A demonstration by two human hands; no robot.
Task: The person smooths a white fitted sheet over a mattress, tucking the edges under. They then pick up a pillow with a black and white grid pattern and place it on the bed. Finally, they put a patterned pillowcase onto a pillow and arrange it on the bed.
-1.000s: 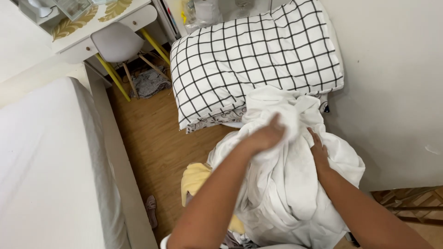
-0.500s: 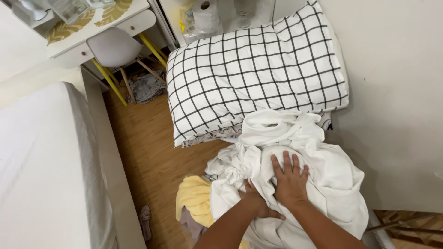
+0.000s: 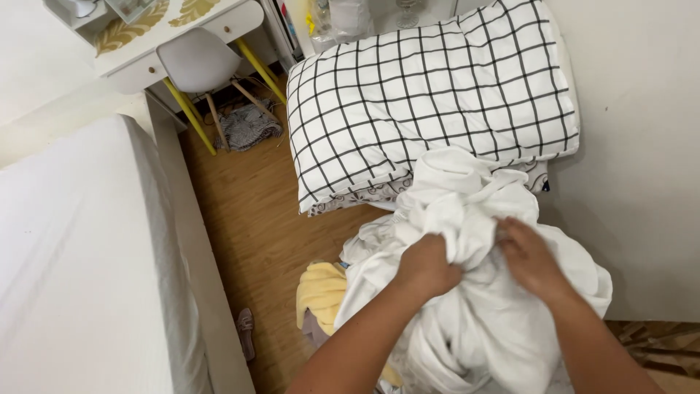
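— Hands?
— Left hand (image 3: 429,266) bunches the crumpled white sheet (image 3: 474,292), fingers clenched; right hand (image 3: 531,257) pinches a fold.
— Where?
— Lower centre, below the puffy grid-patterned duvet (image 3: 430,95), beside soft yellow cloth (image 3: 321,292).

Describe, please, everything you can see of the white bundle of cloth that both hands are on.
The white cloth is a large, crumpled heap of thin, soft-looking fabric, bunched in deep folds. It lies on the wooden floor, its top edge against the black-grid pillow, with a yellow cloth at its left side. The left hand grips a fistful; the right hand grasps a fold beside it.
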